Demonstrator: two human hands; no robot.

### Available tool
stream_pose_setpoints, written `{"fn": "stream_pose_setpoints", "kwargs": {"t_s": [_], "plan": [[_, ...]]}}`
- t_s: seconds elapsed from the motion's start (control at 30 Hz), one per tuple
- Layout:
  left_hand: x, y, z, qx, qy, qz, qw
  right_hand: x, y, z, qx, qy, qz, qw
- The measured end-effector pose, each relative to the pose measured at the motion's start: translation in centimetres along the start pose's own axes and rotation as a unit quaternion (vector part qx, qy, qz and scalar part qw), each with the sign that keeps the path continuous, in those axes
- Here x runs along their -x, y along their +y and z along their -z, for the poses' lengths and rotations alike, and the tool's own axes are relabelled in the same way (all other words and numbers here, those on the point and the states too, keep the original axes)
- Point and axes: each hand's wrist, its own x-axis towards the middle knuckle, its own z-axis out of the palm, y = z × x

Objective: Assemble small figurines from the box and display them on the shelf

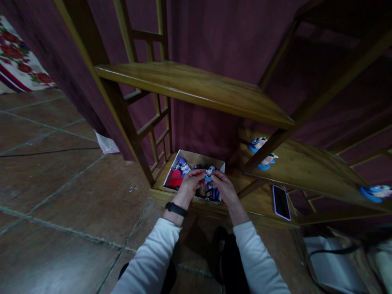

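Observation:
Between the fingertips of both hands is a small figurine [208, 173] with a white upper part and a blue base. My left hand [193, 181], with a black band on the wrist, pinches it from the left. From the right, my right hand [223, 184] grips the same piece. Both hands are over an open white box [170, 176] on the bottom shelf. Inside lie several figurines, among them a purple and white one [183, 164], and red round pieces [175, 178]. My hands hide part of the box's contents.
A wooden shelf board [196, 83] juts out above the box. On the right-hand shelf [306, 163] are figurines with blue bases, one [266, 162] behind a post and another [376, 192] farther right. A phone [281, 202] lies on the lower board. A cable [49, 152] crosses the tiled floor.

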Motion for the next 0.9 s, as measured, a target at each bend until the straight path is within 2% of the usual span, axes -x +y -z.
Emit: {"fn": "stream_pose_setpoints", "kwargs": {"t_s": [0.23,0.3,0.37,0.43,0.53,0.6,0.67,0.77,0.83,0.9], "plan": [[-0.2,-1.0,-0.1,-0.043,0.033,-0.04,0.998,0.0,1.0,0.2,-0.026,0.001,-0.017,1.0],[-0.4,-1.3,-0.3,-0.099,0.045,-0.064,0.992,0.2,1.3,0.1,-0.037,0.016,-0.014,0.999],[-0.3,-1.4,-0.6,-0.213,0.054,-0.116,0.969,0.2,1.3,-0.1,-0.055,0.035,-0.016,0.998],[0.1,-1.5,-1.0,-0.373,0.054,-0.195,0.905,0.2,1.0,-0.1,-0.078,0.049,-0.022,0.995],[1.5,-1.6,-1.3,-0.576,0.039,-0.291,0.763,0.2,0.5,0.3,-0.106,0.056,-0.025,0.992],[2.6,-1.8,-1.4,-0.66,0.027,-0.322,0.679,0.2,0.3,0.8,-0.113,0.051,-0.026,0.992],[3.4,-2.0,-1.4,-0.712,0.01,-0.345,0.611,0.4,0.3,1.3,-0.118,0.042,-0.029,0.992],[3.9,-2.2,-1.4,-0.753,-0.017,-0.38,0.537,1.0,0.6,1.8,-0.124,0.046,-0.03,0.991],[4.1,-2.3,-1.4,-0.762,-0.027,-0.401,0.508,1.5,0.8,2.1,-0.128,0.049,-0.032,0.99],[4.4,-2.4,-1.5,-0.764,-0.029,-0.415,0.493,2.2,0.8,2.2,-0.136,0.052,-0.037,0.989]]}}
